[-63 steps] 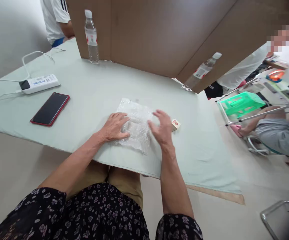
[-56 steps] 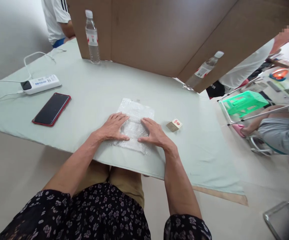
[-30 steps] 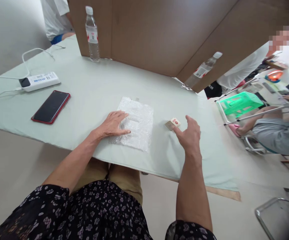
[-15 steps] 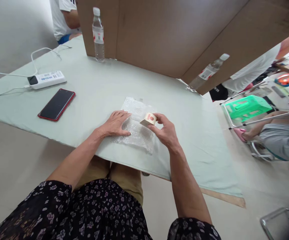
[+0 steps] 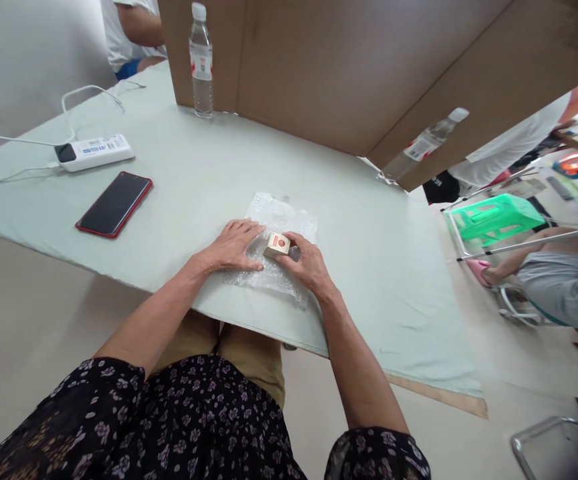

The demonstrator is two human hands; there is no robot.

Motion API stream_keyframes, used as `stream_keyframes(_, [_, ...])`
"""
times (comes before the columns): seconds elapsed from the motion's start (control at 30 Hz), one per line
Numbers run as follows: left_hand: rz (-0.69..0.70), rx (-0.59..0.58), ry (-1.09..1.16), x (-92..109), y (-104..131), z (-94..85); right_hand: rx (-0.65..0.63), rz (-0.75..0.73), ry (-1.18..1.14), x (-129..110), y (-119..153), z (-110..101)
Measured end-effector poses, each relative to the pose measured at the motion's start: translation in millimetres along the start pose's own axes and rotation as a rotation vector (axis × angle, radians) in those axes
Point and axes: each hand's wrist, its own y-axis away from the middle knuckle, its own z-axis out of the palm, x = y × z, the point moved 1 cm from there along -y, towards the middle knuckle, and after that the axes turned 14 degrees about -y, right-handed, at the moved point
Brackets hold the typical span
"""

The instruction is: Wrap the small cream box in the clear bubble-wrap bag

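Observation:
A sheet of clear bubble wrap [image 5: 289,217] lies spread near the front edge of the table. My left hand [image 5: 236,245] rests flat on its left side, thumb and fingers apart. Between thumb and fingers, my right hand [image 5: 307,260] grips a small cream box [image 5: 276,245] with red print on top. The box is over the middle of the bubble wrap; its underside is hidden, so I cannot tell whether it touches the wrap.
A phone with a red case [image 5: 115,205] and a white power bank [image 5: 96,153] with cables lie to the left. Water bottles [image 5: 202,67] stand against a tall cardboard panel [image 5: 299,67]. Beyond the table's right side are a green plastic stool [image 5: 499,217] and a seated person.
My right hand has moved left and lowered the small box toward the middle of the bubble wrap, turning its printed face upward. My left hand has stayed in place.

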Motion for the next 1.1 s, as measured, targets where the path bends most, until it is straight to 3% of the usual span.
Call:
stream_keyframes(0.13, [0.003, 0.010, 0.002, 0, 1, -0.9, -0.022, -0.014, 0.015, -2, 6, -6])
stream_keyframes(0.3, [0.005, 0.051, 0.041, -1, 1, 1.1, 0.041, -0.131, 0.121, -23, 46, -24])
stream_keyframes(0.43, [-0.045, 0.080, 0.064, -5, -2, 2.7, -0.143, -0.217, 0.290, -32, 77, -13])
stream_keyframes(0.5, [-0.082, 0.100, 0.095, -5, -3, 0.1, -0.133, -0.216, 0.343, -28, 82, -3])
stream_keyframes(0.7, [-0.074, 0.168, 0.126, 10, 15, -24.0, 0.131, -0.162, 0.266, -24, 57, -3])
stream_keyframes(0.87, [-0.030, 0.223, 0.031, 25, 18, -33.6, 0.130, -0.087, 0.075, -22, 25, -20])
stream_keyframes(1.1, [-0.327, 0.225, 0.485, 32, -14, -25.3, 0.181, 0.160, -0.396, 6, 1, -18])
